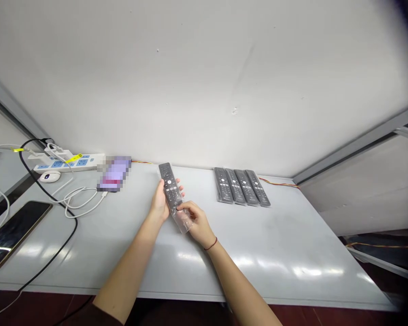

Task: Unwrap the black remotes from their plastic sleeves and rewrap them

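A black remote control (170, 184) tilts above the table between my two hands, in a clear plastic sleeve (183, 222) that sticks out past its lower end. My left hand (160, 201) wraps round the remote from the left, with fingertips showing on its right side. At the lower end, my right hand (197, 222) pinches the sleeve between thumb and fingers. To the right, several more sleeved remotes (236, 185) lie side by side on the table.
On the left are a white power strip (88, 162), a white earbud case (50, 176), a pixelated phone (115, 174) on a white cable (83, 188), and a dark phone (15, 231). A black cable (63, 244) crosses the grey table (279, 253). A white wall (197, 90) rises behind.
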Available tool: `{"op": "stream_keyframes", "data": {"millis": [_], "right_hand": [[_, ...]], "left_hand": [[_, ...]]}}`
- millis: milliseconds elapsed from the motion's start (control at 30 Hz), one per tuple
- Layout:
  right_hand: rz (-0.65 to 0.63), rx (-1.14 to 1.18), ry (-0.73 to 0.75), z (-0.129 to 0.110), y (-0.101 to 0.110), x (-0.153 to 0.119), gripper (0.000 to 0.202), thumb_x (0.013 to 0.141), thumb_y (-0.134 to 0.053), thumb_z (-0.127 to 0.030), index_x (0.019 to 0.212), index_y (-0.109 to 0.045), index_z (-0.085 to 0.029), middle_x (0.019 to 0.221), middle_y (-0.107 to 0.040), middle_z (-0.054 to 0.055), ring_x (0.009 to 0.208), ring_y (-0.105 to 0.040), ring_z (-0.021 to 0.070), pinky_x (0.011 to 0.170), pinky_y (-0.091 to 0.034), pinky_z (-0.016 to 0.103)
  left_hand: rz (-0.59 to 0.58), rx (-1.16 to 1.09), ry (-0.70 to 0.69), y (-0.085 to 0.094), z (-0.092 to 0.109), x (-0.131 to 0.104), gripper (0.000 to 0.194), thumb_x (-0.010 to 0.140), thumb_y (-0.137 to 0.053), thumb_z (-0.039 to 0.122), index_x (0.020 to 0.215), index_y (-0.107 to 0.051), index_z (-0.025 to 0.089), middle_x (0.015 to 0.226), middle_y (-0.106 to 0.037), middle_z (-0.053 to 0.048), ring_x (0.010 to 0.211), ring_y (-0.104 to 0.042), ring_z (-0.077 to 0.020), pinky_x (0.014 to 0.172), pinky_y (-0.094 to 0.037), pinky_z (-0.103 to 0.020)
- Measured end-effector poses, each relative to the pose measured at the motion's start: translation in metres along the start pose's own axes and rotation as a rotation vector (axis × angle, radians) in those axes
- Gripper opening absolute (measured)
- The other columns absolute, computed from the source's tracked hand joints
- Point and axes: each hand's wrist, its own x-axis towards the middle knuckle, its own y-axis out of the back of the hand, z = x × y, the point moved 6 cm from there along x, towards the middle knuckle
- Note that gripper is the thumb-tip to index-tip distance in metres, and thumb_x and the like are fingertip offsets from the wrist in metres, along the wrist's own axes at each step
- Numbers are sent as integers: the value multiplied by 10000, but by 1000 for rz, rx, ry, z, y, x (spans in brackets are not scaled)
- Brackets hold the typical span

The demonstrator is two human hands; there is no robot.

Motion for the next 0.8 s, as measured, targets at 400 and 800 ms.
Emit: {"op": "stream_keyframes", "data": {"millis": [400,800], "right_hand": [[86,-74,-6,1,4,-1,227,818,-570,-343,691,-440,-207,611,-402,-49,542,-354,106,512,-317,241],[110,102,-37,9,2,0,385,791,-641,-367,1083,-432,-228,908,-628,33,729,-582,163,653,-469,289]], "left_hand": [[-3,-18,-25,0,1,0,309,934,-364,348,1007,-582,142,907,-684,-74,704,-658,-166,647,-554,-319],[-113,11,-119,-4,2,0,267,829,-609,245,1067,-486,236,996,-673,-46,856,-682,-203,752,-553,-364]]}}
